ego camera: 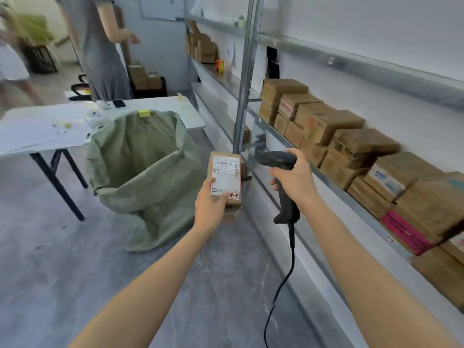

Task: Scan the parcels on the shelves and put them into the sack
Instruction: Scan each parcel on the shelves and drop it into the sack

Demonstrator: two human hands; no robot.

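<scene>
Cardboard, brown and taped, with a white label facing up: the fingers (210, 183) of the left hand (211, 207) curl round the lower end of a small parcel (226, 177), the thumb pressed on the label's bottom edge. The right hand (295, 179) has its fingers (275, 181) wrapped round the grip of a black corded scanner (278, 160), whose head points left toward the label, just beside the parcel's top corner. From its size and the one-handed hold, I judge the parcel light and stiff. Gripping across its narrow width near one end leaves the barcode clear, and any glossy tape calls for a firm pinch. Left of the hands, a green woven sack (140, 172) stands open on the floor against a white bench (163, 106). To the right, more boxes (351, 146) line the metal shelf (334, 188).
</scene>
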